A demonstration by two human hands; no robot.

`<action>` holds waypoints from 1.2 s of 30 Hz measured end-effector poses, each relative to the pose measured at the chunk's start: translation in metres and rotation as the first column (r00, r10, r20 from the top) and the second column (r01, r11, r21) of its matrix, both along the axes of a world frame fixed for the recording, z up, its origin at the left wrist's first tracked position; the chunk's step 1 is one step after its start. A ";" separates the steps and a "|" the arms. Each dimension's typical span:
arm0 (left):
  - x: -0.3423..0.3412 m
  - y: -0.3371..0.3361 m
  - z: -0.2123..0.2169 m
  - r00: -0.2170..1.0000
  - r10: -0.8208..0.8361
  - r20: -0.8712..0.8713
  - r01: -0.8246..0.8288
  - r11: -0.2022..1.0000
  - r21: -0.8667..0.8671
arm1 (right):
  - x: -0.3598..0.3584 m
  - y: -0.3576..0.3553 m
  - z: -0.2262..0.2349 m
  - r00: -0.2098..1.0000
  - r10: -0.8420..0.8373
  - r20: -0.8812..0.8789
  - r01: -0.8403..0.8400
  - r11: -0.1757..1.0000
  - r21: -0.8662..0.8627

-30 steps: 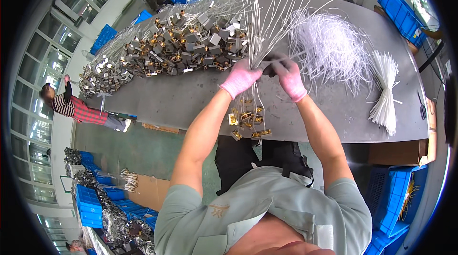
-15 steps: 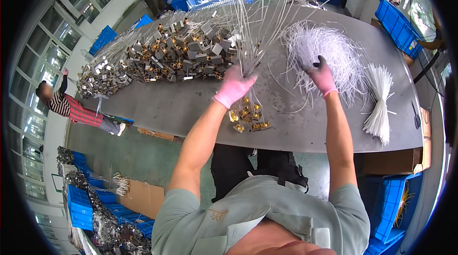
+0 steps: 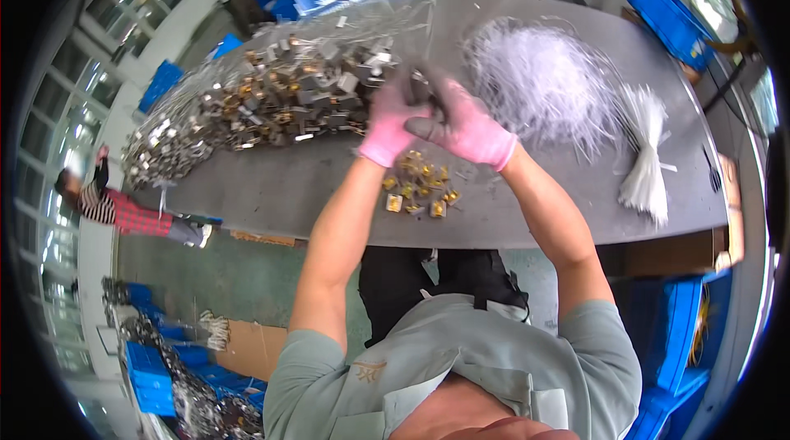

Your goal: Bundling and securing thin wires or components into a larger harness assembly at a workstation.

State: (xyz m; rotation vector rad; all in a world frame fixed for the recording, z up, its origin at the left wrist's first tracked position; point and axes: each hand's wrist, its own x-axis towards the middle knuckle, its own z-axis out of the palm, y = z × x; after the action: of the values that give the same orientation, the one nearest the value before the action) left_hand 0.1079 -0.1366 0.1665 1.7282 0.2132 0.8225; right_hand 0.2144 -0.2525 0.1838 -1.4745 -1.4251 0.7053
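Note:
Both my hands wear pink gloves with grey fingertips and meet over the middle of the table. My left hand [image 3: 388, 121] is closed around a bundle of thin white wires [image 3: 434, 8], which rises blurred above it. Small gold-coloured metal parts [image 3: 421, 181] hang or lie below the hands, close to the table top. My right hand [image 3: 473, 123] reaches across to the same bundle, its fingers curled against the left hand. Motion blurs its fingertips, and what they pinch is hidden. Right of it lies a loose heap of thin white strands [image 3: 547, 86].
A large pile of wired grey blocks with gold parts [image 3: 288, 103] covers the table's left side. A tied white bundle [image 3: 644, 156] lies at the right, near dark scissors [image 3: 713, 169]. Blue crates [image 3: 671, 20] stand around. Two people [image 3: 123, 201] are beyond the table.
My right hand has left the white strand heap and moved left to join my left hand at the wire bundle. The view has shifted slightly.

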 end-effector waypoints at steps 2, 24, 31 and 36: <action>-0.012 0.013 -0.006 0.953 0.277 -0.122 -0.253 0.950 0.182 | 0.002 -0.014 -0.019 0.993 -0.062 0.105 0.029 0.956 0.291; -0.053 0.049 0.047 0.939 0.315 0.137 -0.243 0.891 -0.384 | 0.223 -0.311 -0.211 -0.026 -0.617 0.786 0.991 -0.116 -0.059; -0.039 0.043 0.002 0.980 0.172 0.102 -0.142 0.959 -0.246 | 0.242 -0.302 -0.204 0.085 -0.613 0.786 0.978 -0.100 -0.184; -0.043 0.040 -0.004 0.974 0.183 0.136 -0.150 0.963 -0.225 | 0.238 -0.284 -0.190 0.066 -0.663 0.746 0.972 -0.127 -0.198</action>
State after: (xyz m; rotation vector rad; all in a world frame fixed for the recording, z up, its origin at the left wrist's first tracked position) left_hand 0.0647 -0.0963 0.1624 1.4511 0.3331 1.0161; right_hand 0.4528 -0.5366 -0.0066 -2.8653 0.1078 -0.0927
